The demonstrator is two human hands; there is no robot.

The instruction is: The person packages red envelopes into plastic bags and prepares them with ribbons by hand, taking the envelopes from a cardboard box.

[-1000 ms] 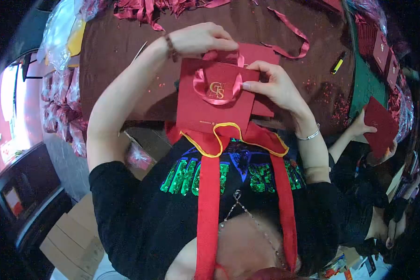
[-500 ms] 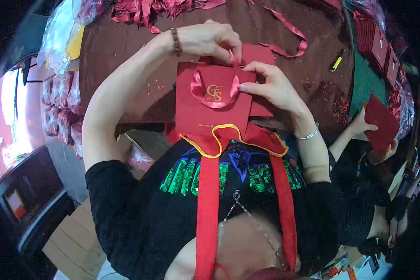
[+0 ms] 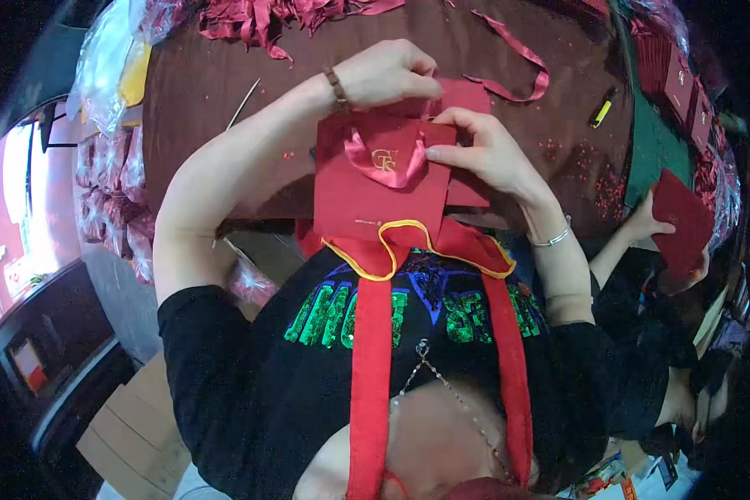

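A red paper bag (image 3: 375, 204) with gold lettering and a pink ribbon handle (image 3: 383, 171) on its front stands upright at the table's front edge. At the bag's right top corner, my right hand (image 3: 487, 154) pinches the edge between thumb and fingers. Just above and behind the top edge is my left hand (image 3: 396, 75), its fingers closed round a pink ribbon that is mostly hidden. More red card (image 3: 468, 187) lies behind the bag on its right.
Loose ribbons (image 3: 254, 21) lie at the back, one curled ribbon (image 3: 537, 79) nearby. A yellow marker (image 3: 601, 112) is on the right, a thin rod (image 3: 243, 104) by my left forearm. At far right, a co-worker's hand (image 3: 642, 221) holds a red piece (image 3: 679, 221).
My left hand has moved slightly right, its fingers higher above the bag. The front handle has shifted a little and the bag's top leans differently. The thin rod now shows.
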